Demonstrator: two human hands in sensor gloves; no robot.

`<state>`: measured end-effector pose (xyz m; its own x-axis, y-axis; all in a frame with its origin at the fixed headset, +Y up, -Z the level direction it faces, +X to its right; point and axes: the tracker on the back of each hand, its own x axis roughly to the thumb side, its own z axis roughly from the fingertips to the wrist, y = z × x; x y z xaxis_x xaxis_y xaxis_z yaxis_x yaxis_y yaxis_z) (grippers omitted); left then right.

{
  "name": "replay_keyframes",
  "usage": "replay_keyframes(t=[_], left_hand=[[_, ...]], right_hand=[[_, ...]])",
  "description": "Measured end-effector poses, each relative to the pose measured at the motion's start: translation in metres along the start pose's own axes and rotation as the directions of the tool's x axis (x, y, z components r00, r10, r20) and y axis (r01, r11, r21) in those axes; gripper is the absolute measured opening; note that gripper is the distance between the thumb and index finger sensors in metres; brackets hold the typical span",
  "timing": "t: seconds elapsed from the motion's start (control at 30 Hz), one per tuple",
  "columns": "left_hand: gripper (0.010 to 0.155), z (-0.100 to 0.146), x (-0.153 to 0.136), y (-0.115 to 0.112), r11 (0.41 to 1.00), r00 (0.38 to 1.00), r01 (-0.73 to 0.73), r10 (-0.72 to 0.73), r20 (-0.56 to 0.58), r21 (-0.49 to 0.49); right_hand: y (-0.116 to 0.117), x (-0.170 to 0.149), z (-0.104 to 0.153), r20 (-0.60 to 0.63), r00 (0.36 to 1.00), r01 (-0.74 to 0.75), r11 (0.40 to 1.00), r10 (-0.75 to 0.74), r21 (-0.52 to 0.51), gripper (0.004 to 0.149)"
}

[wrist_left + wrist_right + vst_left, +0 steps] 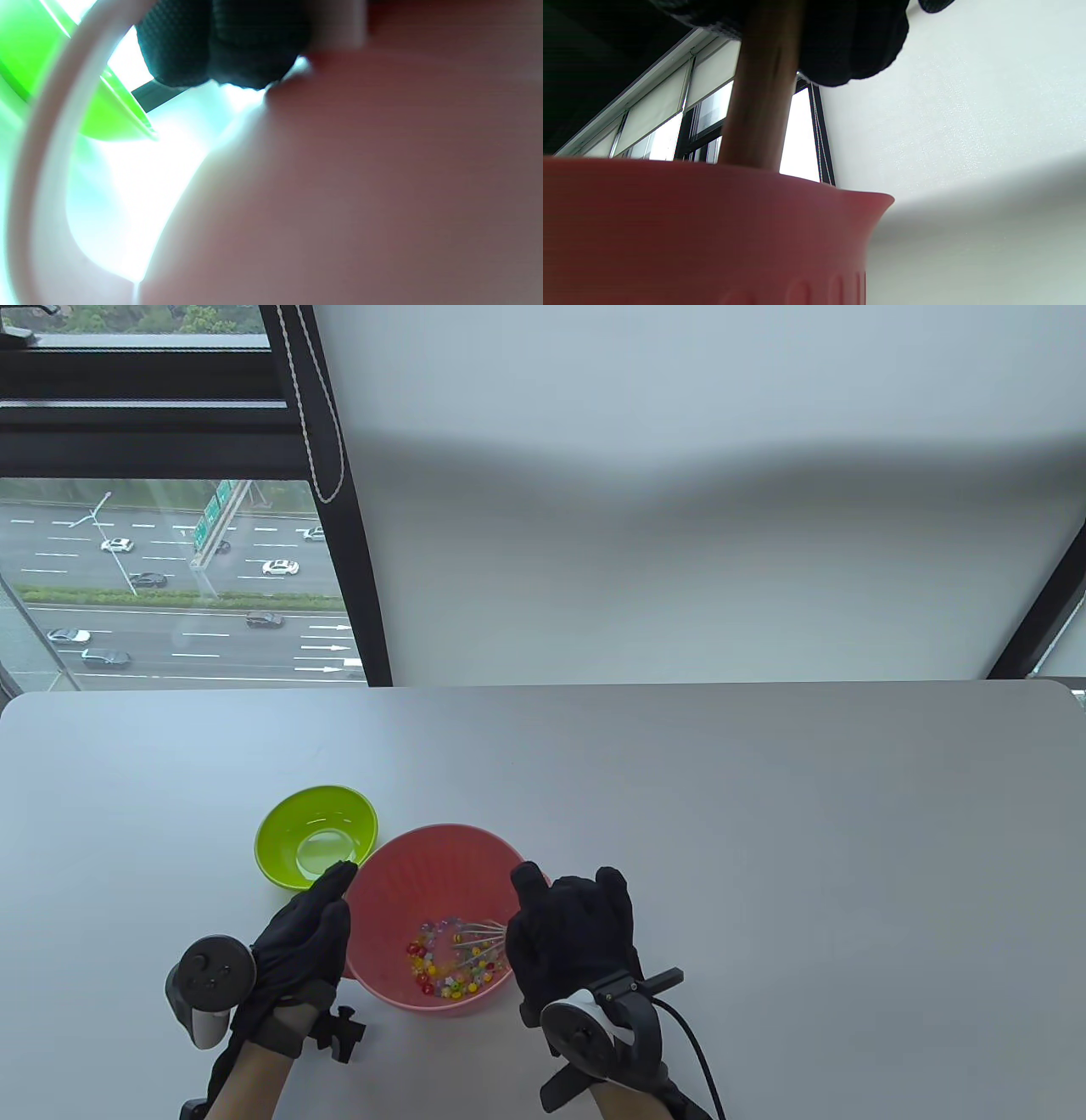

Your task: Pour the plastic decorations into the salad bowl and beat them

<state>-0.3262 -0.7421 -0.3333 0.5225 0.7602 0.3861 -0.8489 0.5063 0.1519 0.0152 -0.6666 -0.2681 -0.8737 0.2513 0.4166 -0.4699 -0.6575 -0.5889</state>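
The pink salad bowl [441,838] stands near the table's front edge with several colourful plastic decorations [445,974] on its bottom. A whisk's wire head [481,937] lies among them. My right hand [567,925] grips the whisk from the bowl's right rim. In the right wrist view the brown handle [761,93] runs from my curled fingers [857,38] down behind the bowl wall [712,233]. My left hand [316,920] lies with straight fingers against the bowl's left outer side. The left wrist view shows my fingertips [220,46] at the pink wall [360,190].
A small lime-green bowl [316,836] sits empty just behind and left of the pink bowl, close to my left fingertips; it also appears in the left wrist view [106,118]. The grey table [721,831] stretches back to a window and white blind.
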Motion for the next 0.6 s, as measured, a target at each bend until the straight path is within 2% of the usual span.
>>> replay_keyframes(t=[0.2,0.37,0.5,0.53,0.6], left_hand=[[0.059,0.0,0.0,0.0,1.0,1.0,0.0,0.0,0.0,-0.001],[0.059,0.0,0.0,0.0,1.0,1.0,-0.001,0.001,0.0,0.0],[0.059,0.0,0.0,0.0,1.0,1.0,-0.001,0.001,0.0,0.0],[0.059,0.001,0.0,0.0,1.0,1.0,0.0,0.0,0.0,0.0],[0.059,0.001,0.0,0.0,1.0,1.0,0.0,0.0,0.0,0.0]], right_hand=[[0.003,0.001,0.001,-0.008,0.999,0.033,0.999,-0.032,0.015,0.055],[0.013,0.007,0.003,0.007,0.997,0.078,0.992,-0.079,0.097,0.056],[0.023,0.016,0.007,0.064,0.998,0.012,0.99,-0.021,0.139,0.06],[0.022,0.017,0.007,0.071,0.997,-0.009,0.994,0.001,0.108,0.06],[0.022,0.017,0.007,0.08,0.997,-0.034,0.993,0.025,0.11,0.06]])
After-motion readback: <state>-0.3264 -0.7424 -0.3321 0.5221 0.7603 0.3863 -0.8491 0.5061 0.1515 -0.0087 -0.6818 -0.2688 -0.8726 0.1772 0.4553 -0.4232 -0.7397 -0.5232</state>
